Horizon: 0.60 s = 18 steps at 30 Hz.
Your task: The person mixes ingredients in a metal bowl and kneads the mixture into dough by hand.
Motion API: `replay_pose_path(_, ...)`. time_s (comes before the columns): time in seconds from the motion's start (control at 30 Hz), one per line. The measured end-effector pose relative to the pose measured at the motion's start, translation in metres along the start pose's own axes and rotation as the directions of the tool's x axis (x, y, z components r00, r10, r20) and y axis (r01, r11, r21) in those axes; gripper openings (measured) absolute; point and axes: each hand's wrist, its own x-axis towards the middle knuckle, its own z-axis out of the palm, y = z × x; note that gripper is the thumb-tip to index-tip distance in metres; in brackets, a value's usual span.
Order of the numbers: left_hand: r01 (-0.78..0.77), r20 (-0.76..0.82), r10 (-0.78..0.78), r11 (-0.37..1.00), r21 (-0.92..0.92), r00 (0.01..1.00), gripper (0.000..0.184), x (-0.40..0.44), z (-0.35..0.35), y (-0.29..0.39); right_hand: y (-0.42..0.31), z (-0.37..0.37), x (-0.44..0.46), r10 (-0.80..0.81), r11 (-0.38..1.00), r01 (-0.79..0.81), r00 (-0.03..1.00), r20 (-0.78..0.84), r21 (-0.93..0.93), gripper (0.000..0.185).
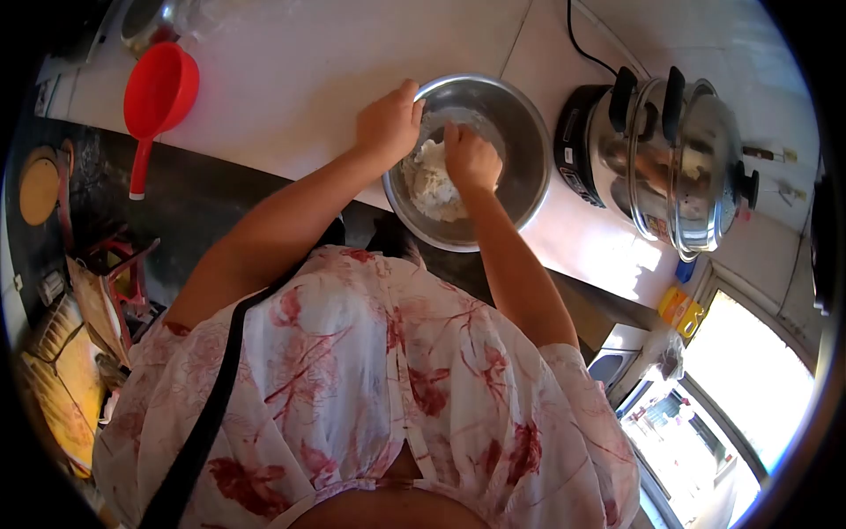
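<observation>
A wide stainless steel bowl (526, 189) stands at the counter's front edge, with a lumpy, pale dough (434, 187) and loose flour inside it. My left hand (390, 122) grips the bowl's rim on its upper left side, thumb and fingers closed around the edge. Inside the bowl, my right hand (473, 160) is closed, its fingers curled against the right part of the dough. The undersides of those fingers are hidden, as is the dough directly beneath them.
To the right stands a shiny steamer pot (656, 159) with black handles, a cord running behind it. A red ladle-shaped scoop (161, 93) lies at the left, its handle overhanging the counter edge. A metal container (145, 25) sits at the far left back.
</observation>
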Motion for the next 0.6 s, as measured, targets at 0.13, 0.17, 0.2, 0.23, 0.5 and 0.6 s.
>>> replay_pose_path(0.13, 0.015, -0.014, -0.016, 0.999, -0.038, 1.0, 0.016, -0.003, -0.001, -0.001, -0.002, 0.018, -0.029, -0.273, 0.962, 0.254, 0.919, -0.285, -0.101, 0.02)
replay_pose_path(0.17, 0.023, -0.01, -0.024, 0.998, -0.059, 1.0, 0.016, -0.003, -0.001, 0.0, -0.002, 0.018, -0.03, -0.324, 0.945, 0.295, 0.892, -0.316, -0.138, 0.015)
replay_pose_path(0.2, 0.025, -0.004, -0.026, 0.998, -0.063, 1.0, 0.016, -0.003, 0.0, 0.0, 0.0, 0.02, -0.027, -0.35, 0.936, 0.32, 0.879, -0.323, -0.144, 0.01)
replay_pose_path(0.23, 0.014, -0.001, -0.014, 0.997, -0.078, 1.0, 0.016, -0.003, -0.001, -0.001, 0.003, 0.021, -0.025, -0.35, 0.936, 0.318, 0.882, -0.317, -0.147, 0.01)
replay_pose_path(0.5, -0.077, -0.033, 0.073, 0.987, -0.143, 0.997, 0.012, -0.003, 0.002, -0.004, 0.011, 0.038, 0.017, -0.441, 0.892, 0.442, 0.813, -0.379, -0.091, 0.009)
replay_pose_path(0.6, -0.015, 0.024, 0.019, 0.985, -0.169, 1.0, 0.013, 0.0, 0.0, -0.003, 0.011, 0.037, 0.037, -0.431, 0.901, 0.428, 0.861, -0.269, -0.076, 0.012)
